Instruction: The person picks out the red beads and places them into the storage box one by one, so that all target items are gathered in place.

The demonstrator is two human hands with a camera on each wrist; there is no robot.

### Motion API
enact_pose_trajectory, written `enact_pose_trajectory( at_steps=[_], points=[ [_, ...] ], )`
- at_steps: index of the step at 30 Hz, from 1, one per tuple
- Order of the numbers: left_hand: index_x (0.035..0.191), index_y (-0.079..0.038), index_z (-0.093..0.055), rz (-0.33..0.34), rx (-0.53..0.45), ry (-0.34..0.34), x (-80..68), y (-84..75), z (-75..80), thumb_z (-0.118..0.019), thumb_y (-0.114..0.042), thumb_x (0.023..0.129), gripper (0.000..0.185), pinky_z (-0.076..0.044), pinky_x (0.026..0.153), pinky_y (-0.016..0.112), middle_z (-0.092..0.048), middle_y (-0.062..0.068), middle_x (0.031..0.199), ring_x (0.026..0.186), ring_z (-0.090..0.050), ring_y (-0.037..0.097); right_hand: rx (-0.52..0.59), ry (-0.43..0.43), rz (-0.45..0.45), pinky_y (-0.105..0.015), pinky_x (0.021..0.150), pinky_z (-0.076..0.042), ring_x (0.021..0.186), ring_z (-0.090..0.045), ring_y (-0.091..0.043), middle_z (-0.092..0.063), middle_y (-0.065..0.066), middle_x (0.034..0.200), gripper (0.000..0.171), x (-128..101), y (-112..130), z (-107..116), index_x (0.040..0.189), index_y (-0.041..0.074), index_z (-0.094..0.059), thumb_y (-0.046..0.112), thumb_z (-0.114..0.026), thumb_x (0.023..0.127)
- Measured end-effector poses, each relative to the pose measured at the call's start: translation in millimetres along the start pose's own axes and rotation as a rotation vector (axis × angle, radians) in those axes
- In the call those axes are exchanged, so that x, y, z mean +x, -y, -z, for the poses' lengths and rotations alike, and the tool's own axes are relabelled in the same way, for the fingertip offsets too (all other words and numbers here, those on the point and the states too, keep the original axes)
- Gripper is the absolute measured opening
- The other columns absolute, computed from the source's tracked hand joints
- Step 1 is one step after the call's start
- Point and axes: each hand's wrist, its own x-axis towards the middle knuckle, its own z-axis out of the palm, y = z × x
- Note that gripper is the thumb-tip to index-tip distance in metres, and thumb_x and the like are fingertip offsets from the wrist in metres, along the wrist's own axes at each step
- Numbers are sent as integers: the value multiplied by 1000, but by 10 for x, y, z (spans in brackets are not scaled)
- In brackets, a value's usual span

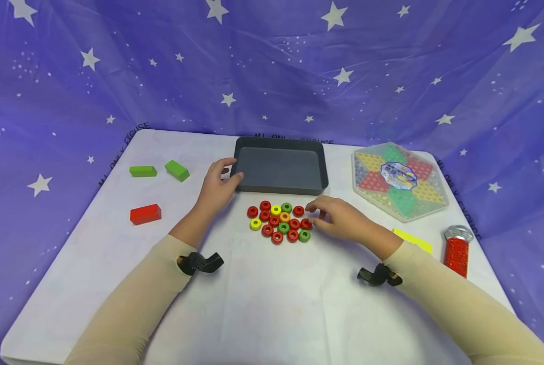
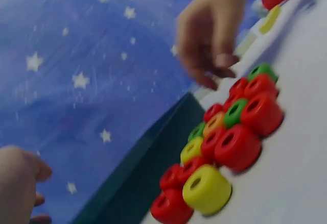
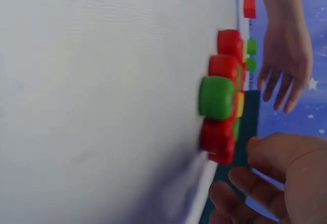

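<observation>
Beads (image 1: 274,223) near tray (image 1: 281,170); right hand (image 1: 340,217) beside, seemingly apart.

I centre my remote clock on the table's (image 1: 276,294) rings (image 1: 274,224): tray (image 1: 281,170) at twelve; left hand (image 1: 219,188) at ten, two blocks (image 1: 177,171) beyond; third block (image 1: 146,215) at nine; right hand (image 1: 337,217) at three, fourth block (image 1: 413,241) and tube (image 1: 457,251) beyond; game box (image 1: 398,177) between two and three.

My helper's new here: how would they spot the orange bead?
On the white table, find the dark tray. On its near side lies a bead cluster. The orange bead is the only one that color among red, yellow and green.
</observation>
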Motion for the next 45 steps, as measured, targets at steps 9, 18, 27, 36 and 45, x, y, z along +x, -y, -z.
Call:
enact_pose_trajectory(
  at_steps=[9, 18, 27, 36, 45],
  points=[
    [152, -11, -46, 194, -66, -19, 74, 406, -29, -58, -12, 98, 55, -38, 117, 45, -45, 8, 157, 138, -48, 28, 45, 133, 113, -33, 86, -53, 92, -58, -6, -68, 6, 120, 31, 45, -124, -221, 127, 13, -68, 16, -67, 96],
    [153, -13, -46, 216, -90, -41, 111, 368, 22, -59, -12, 97, 57, -34, 120, 42, -44, 9, 157, 142, -45, 27, 28, 128, 187, -28, 76, -51, 83, -58, -9, -67, 8, 107, 30, 177, -159, -55, 120, 13, -72, 17, -73, 90],
    [151, -13, -48, 211, -87, -19, 128, 389, -64, -62, -12, 96, 57, -32, 121, 43, -46, 9, 156, 142, -45, 27, 54, 96, 100, -29, 61, -51, 81, -63, -13, -67, 7, 100, 27, 464, -240, 511, 110, 17, -72, 12, -72, 83],
    [151, -11, -48, 168, -67, -8, 162, 380, -96, -62, -13, 95, 58, -32, 121, 44, -46, 9, 156, 141, -46, 28, -16, 28, -137, -40, 80, -53, 89, -65, -23, -73, -6, 102, 28, 1241, -557, 862, 112, 7, -71, 17, -71, 85],
    [152, -11, -47, 178, -76, -2, 212, 361, -132, -63, -11, 96, 58, -30, 122, 42, -47, 8, 156, 142, -45, 26, -183, 113, -319, -44, 88, -52, 96, -63, -28, -70, -13, 108, 28, 1678, -945, 686, 113, 5, -70, 25, -70, 93]
  ],
)
